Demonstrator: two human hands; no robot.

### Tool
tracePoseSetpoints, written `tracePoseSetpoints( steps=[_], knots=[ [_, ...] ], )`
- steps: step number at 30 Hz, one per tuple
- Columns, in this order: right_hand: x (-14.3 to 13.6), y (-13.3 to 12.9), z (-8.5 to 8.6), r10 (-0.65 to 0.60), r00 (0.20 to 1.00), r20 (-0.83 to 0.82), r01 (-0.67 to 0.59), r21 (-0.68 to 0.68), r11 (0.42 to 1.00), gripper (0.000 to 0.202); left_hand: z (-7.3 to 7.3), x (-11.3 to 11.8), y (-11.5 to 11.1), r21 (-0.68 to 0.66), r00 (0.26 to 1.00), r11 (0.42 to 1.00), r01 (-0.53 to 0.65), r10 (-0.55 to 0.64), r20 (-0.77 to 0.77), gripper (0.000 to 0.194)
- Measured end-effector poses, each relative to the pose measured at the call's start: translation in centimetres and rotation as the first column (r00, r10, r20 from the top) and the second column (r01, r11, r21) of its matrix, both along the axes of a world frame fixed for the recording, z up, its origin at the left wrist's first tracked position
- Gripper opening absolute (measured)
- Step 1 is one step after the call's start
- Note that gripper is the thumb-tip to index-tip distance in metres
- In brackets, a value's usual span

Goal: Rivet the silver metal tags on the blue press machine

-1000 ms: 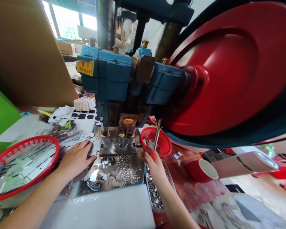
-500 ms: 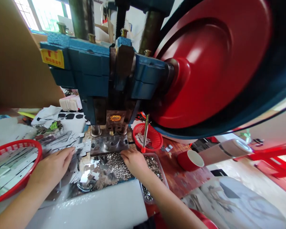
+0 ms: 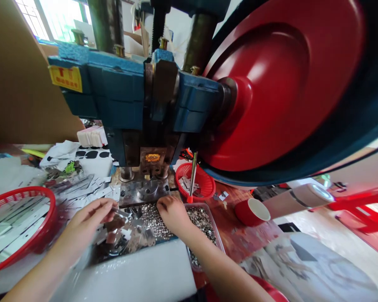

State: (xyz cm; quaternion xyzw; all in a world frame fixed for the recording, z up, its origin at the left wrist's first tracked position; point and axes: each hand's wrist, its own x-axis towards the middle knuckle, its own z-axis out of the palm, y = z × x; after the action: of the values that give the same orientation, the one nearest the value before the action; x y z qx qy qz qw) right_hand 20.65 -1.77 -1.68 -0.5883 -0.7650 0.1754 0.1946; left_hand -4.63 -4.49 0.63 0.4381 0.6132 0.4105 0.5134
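My left hand point(image 3: 93, 216) pinches a small flat metal piece point(image 3: 121, 212) over scattered metal pieces point(image 3: 126, 237), left of the die. My right hand point(image 3: 173, 212) rests with curled fingers beside the pile of small shiny rivets point(image 3: 156, 222), just below the right end of the steel die block point(image 3: 145, 192). Whatever those fingers hold, if anything, is hidden. The blue press point(image 3: 116, 92) stands over the die block, its ram raised above it.
A red basket of flat strips point(image 3: 52, 218) stands at the left, a smaller red basket point(image 3: 211, 188) behind my right hand. A clear tray of small parts point(image 3: 219, 239), a red cup point(image 3: 248, 212) and the large red wheel point(image 3: 271, 96) are at the right.
My left hand has moved right from the loose strips and now has a small metal piece between its fingers. My right hand has shifted slightly left and up, its fingers still curled.
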Motion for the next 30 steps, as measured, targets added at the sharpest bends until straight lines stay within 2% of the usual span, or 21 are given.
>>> tracePoseSetpoints(
  steps=[2, 5, 8, 11, 13, 21, 26, 30],
  knots=[
    [-0.1, 0.5, 0.6, 0.0, 0.992, -0.123, 0.006, 0.045, 0.999, 0.018, -0.1, 0.7, -0.1, -0.019, 0.998, 0.999, 0.045, -0.044, 0.047, 0.041],
    [-0.9, 2.0, 1.7, 0.011, 0.976, -0.22, 0.021, 0.146, 0.989, 0.018, 0.1, 1.6, -0.2, -0.091, 0.993, 0.989, 0.115, -0.114, 0.018, 0.044],
    [-2.3, 4.1, 2.4, 0.03, 0.987, -0.159, -0.002, 0.174, 0.985, 0.016, 0.5, 2.3, -0.1, -0.13, 0.987, 0.98, 0.153, -0.159, -0.031, 0.056],
    [-3.4, 5.8, 2.5, -0.028, 0.996, -0.09, 0.04, 0.135, 0.99, 0.007, 0.8, 2.8, 0.1, -0.101, 0.99, 0.989, 0.111, -0.119, -0.079, 0.056],
    [-3.7, 6.4, 2.4, -0.041, 0.993, -0.109, 0.053, 0.113, 0.992, 0.009, 0.9, 3.0, 0.3, -0.075, 0.99, 0.992, 0.101, -0.108, -0.091, 0.055],
    [-3.5, 6.6, 2.0, -0.021, 0.974, -0.225, 0.042, 0.086, 0.995, 0.007, 0.8, 3.7, 0.4, -0.075, 0.995, 0.995, 0.065, -0.071, -0.077, 0.057],
    [-3.4, 6.9, 1.8, -0.017, 0.969, -0.245, 0.042, 0.097, 0.994, 0.007, 0.7, 3.9, 0.2, -0.058, 0.995, 0.994, 0.089, -0.091, -0.042, 0.051],
    [-2.3, 4.6, 2.2, 0.05, 0.939, -0.34, 0.019, 0.198, 0.98, 0.018, 0.5, 3.8, 0.1, -0.063, 0.998, 0.997, 0.05, -0.047, 0.05, 0.051]
  ],
)
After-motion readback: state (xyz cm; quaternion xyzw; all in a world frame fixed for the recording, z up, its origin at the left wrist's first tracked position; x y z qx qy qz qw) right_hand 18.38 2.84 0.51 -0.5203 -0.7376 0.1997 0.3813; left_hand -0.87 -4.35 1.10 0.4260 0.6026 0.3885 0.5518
